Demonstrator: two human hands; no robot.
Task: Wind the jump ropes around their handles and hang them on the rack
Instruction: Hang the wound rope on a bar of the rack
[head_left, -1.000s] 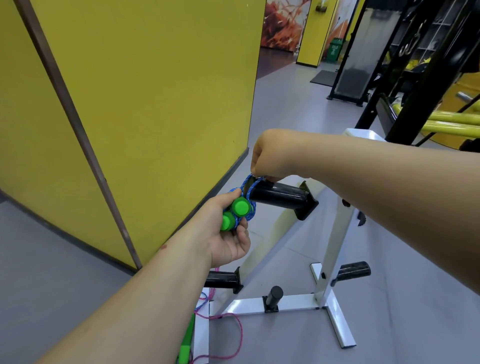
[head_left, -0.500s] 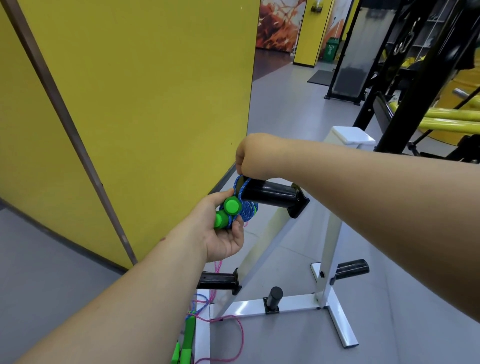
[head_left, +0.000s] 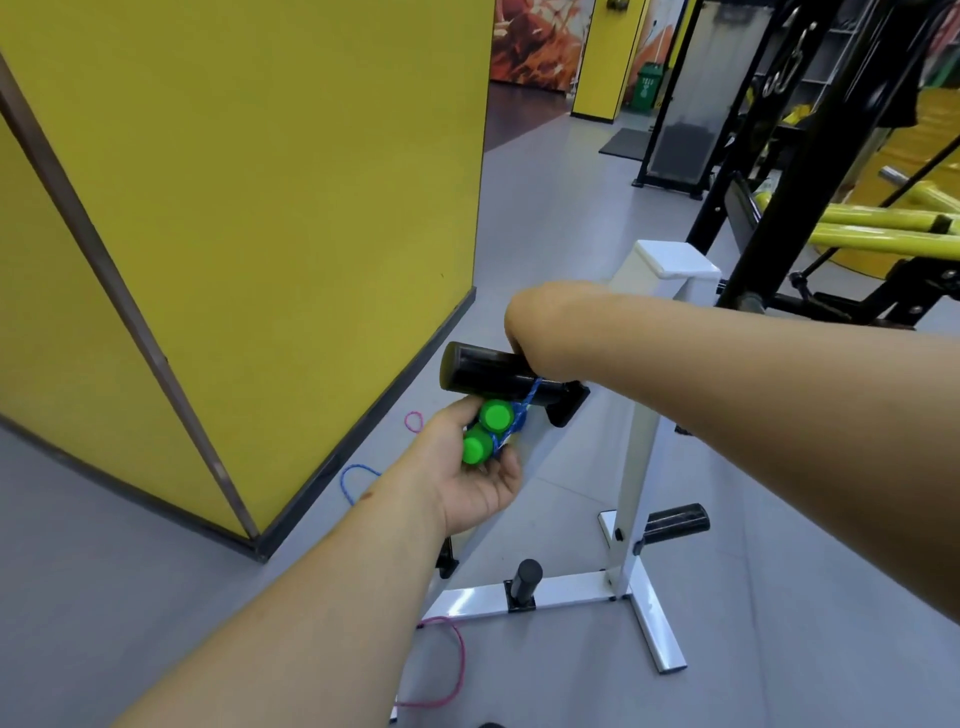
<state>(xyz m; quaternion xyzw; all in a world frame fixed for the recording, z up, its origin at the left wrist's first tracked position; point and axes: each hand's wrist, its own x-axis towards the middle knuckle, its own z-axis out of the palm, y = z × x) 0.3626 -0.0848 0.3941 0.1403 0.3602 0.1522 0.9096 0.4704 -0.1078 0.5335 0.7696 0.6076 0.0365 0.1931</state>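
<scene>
Nearest the camera, at the lower middle of the frame, a pink rope (head_left: 457, 670) is seen trailing over the floor beside the base of the white rack (head_left: 631, 467). Above it, at the centre, the left hand (head_left: 475, 478) is held palm up with its fingers curled round the green handles (head_left: 485, 431) of a wound jump rope, whose blue cord (head_left: 524, 410) runs up and over the black peg (head_left: 493, 371). The handles are pointed end-on toward the camera, side by side, just below the peg and touching or nearly touching it; the peg's long axis runs roughly left to right in the picture, jutting left from the rack's upright. The right hand (head_left: 540, 332) is laid over the peg from above, and its fingers are hidden behind the wrist, so whether the cord is pinched cannot be told. The bundle lies between both hands, the left being the nearer and the one carrying it. Judged from this, the loop is already over the peg, and only a release downward is wanted. Farther off at the left, blue and pink rope loops lie on the floor by the yellow wall (head_left: 260, 208).
</scene>
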